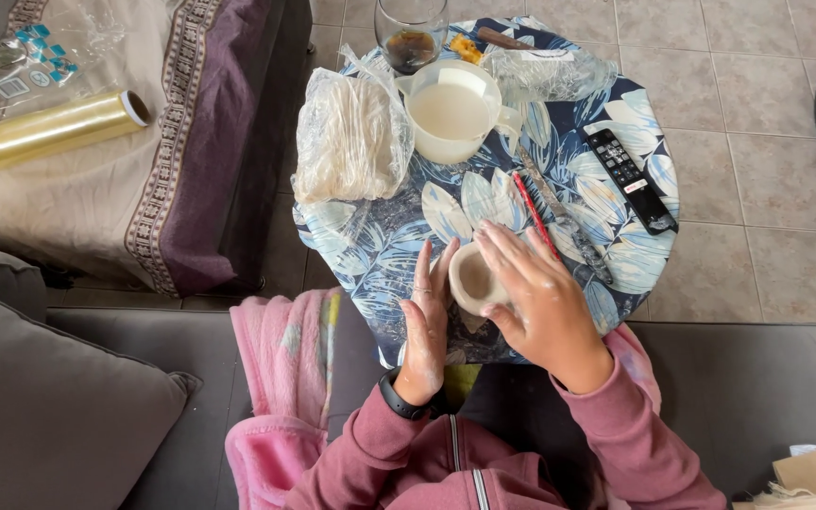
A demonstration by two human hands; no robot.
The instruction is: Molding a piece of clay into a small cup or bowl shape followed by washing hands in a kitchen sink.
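A small hollow clay pot (473,279) rests on the round table with a blue leaf-pattern cloth (384,241). My left hand (425,326), dusted with clay and with fingers straight, presses flat against the pot's left side. My right hand (540,302) cups its right side and rim, fingers spread over the top. Both hands hold the pot between them. Just right of the pot a red pencil (533,212) and a long metal knife (569,227) lie on the cloth.
A white jug of milky liquid (450,109), a plastic bag of pale clay (351,142), a glass (411,33) and a black remote (630,179) sit on the table. A cling-film roll (44,132) lies on the bed at left. Grey sofa and pink blanket (280,378) surround me.
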